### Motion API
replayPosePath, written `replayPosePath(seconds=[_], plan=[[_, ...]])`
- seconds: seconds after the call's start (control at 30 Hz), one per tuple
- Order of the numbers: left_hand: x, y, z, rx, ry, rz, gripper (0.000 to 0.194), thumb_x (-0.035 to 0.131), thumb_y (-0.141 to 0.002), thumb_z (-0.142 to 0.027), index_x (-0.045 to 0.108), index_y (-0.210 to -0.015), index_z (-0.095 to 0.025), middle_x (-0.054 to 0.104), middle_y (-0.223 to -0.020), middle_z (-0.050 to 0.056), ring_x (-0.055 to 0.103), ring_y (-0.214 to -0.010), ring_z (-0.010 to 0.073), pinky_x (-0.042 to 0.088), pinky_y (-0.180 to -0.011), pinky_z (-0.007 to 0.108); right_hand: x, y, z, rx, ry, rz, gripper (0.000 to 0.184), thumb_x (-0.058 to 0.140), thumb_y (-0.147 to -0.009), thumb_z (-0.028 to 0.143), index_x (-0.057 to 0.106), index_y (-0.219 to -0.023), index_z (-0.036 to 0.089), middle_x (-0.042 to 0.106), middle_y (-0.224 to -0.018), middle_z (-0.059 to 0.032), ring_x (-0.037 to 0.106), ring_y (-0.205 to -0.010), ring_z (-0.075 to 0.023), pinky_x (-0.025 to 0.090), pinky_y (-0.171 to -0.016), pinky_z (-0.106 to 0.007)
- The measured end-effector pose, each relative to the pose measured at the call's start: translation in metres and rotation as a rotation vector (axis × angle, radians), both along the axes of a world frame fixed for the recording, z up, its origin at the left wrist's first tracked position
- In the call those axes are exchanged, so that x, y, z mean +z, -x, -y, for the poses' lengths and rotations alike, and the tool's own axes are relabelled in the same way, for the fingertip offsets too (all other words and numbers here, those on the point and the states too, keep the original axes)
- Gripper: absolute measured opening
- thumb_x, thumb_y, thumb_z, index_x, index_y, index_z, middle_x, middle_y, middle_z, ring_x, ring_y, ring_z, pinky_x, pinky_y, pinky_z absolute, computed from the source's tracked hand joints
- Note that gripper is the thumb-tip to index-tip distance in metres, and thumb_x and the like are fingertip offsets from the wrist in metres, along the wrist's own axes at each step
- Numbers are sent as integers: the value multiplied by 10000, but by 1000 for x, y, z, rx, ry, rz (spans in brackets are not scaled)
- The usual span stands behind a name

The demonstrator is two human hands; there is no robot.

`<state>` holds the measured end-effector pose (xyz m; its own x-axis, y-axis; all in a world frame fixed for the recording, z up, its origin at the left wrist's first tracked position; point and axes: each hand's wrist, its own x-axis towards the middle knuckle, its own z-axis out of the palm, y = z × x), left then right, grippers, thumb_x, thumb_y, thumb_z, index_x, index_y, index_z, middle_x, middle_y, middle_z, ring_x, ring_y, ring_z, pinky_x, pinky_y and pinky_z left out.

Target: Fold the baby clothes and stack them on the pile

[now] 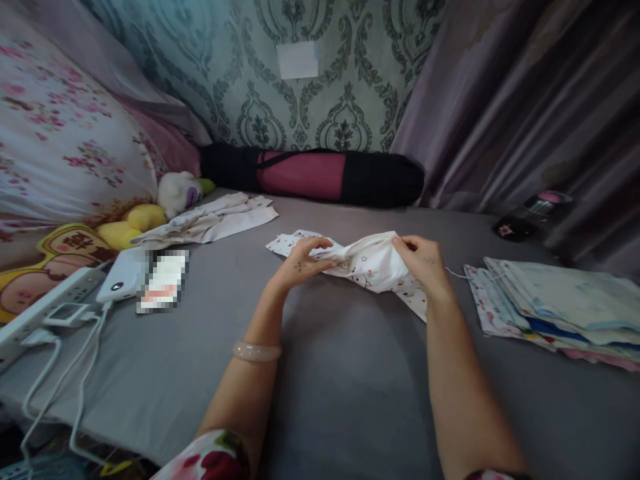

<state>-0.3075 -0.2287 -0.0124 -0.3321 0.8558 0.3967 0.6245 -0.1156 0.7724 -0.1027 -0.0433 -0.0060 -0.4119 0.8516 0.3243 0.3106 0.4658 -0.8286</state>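
Observation:
A crumpled white garment (376, 267) with small printed figures and stars lies on the grey sheet in front of me, partly lifted. My right hand (421, 259) pinches its raised upper edge between thumb and fingers. At the bunched middle, my left hand (306, 261) curves its thumb and fingers around the fabric. The garment's left end spreads flat beyond that hand, and its lower right end passes under my right wrist. A pale bangle (257, 351) circles my left forearm. Which part of the garment each hand holds is unclear.
Folded cloths (565, 300) are stacked at right; loose pale clothing (210, 220) lies at back left. A power strip (65, 297), white charger (123, 275) with cables and blurred phone-like rectangle (164, 283) are at left. A black-and-red roll bag (305, 175) lies along the wall.

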Motion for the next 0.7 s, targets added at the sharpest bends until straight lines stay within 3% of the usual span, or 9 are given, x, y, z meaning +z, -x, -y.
replayPosePath(seconds=[0.17,0.37,0.53,0.7], plan=[[-13,2,-9,102,40,-113,113,636,-815,-279,686,-871,-194,682,-894,48,605,-878,196,474,-796,308,0,-1,-2,2,-11,-5,350,603,-748,481,726,-774,155,714,-744,-72,637,-711,-216,459,-636,-305],[-12,6,-13,191,-33,-19,230,505,-886,-320,686,-885,-178,672,-808,40,588,-774,173,454,-690,269,4,-5,-4,123,-44,14,353,591,-756,476,734,-822,160,722,-772,-61,632,-722,-210,458,-656,-304],[15,2,-3,308,-136,-13,271,468,-909,-338,678,-893,-167,635,-745,18,555,-710,143,428,-647,243,14,-5,10,153,-132,-5,368,518,-815,459,729,-853,161,712,-778,-54,621,-730,-202,438,-654,-292],[63,4,22,272,-112,-179,202,540,-862,-292,695,-864,-162,655,-762,30,571,-745,149,442,-687,256,34,-12,25,204,-215,-24,390,501,-852,474,728,-899,159,713,-820,-61,608,-738,-192,434,-643,-284]])
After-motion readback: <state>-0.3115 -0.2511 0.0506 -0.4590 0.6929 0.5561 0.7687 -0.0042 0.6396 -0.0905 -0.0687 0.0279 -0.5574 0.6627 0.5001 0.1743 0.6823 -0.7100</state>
